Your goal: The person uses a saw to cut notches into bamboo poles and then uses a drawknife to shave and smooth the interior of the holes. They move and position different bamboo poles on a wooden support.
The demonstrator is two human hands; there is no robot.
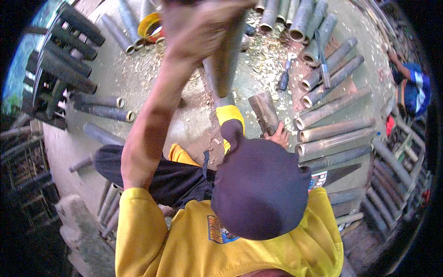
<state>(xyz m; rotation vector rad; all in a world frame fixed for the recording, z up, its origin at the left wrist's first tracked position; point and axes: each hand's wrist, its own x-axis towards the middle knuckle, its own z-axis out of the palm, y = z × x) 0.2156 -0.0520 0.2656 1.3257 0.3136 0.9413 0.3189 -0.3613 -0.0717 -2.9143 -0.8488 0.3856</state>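
My left hand (203, 30), blurred, is raised at the top of the view and looks closed around the upper part of a bamboo tube (226, 69). The tube's lower end rests by a yellow and dark covering (230, 115). My right hand (279, 136) is low at the right, its fingers around the near end of a short, rough wooden block (264, 111). A dark, rounded cloth shape (260, 189) hides my right forearm and part of my yellow shirt (198, 254).
Several bamboo tubes (337, 134) fan out at the right, more at the back and left. A chisel-like tool (322, 64) leans on them; a dark-handled tool (284, 77) lies among wood chips (265, 57). A yellow-and-red ring-shaped object (150, 27) is at the back. Another person (415, 92) is at far right.
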